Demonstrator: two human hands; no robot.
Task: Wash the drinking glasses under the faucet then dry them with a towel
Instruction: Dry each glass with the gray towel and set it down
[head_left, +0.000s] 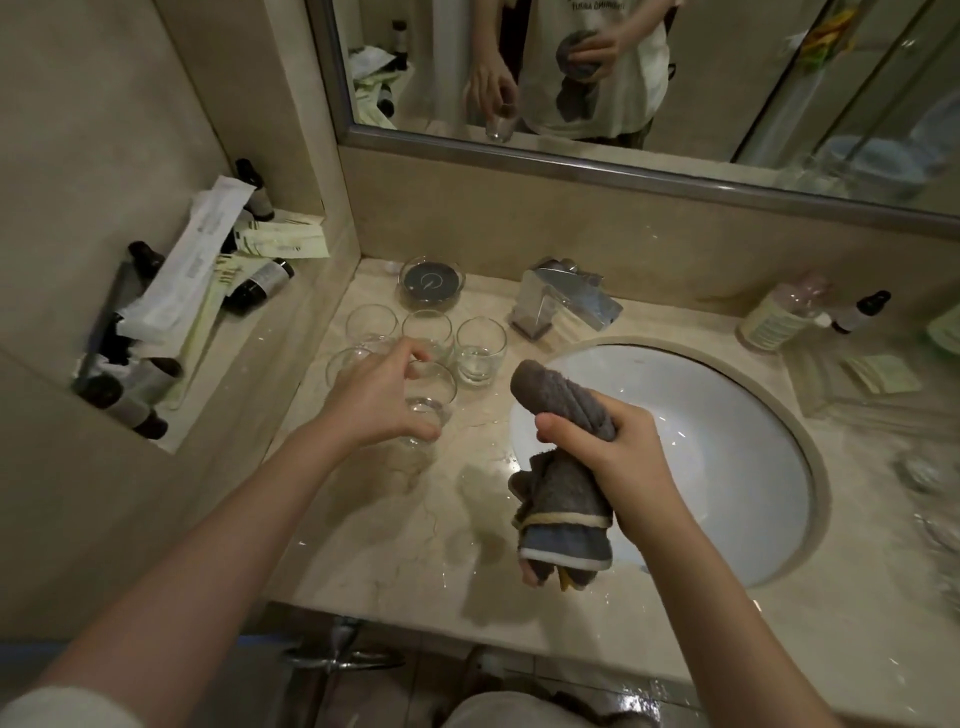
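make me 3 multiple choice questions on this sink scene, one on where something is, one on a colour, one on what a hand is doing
1. Where do the drinking glasses stand?
A. on the counter left of the faucet
B. inside the sink
C. on the wall shelf

2. What colour is most of the towel?
A. white
B. grey
C. red

3. What is the left hand doing?
A. lying flat on the counter
B. turning the faucet
C. gripping a glass by its rim from above

Answers:
1. A, the glasses cluster on the counter to the left of the faucet, outside the sink.
2. B, the rolled towel in the right hand is grey, with a paler band near its lower end.
3. C, its fingers curl round the nearest glass.
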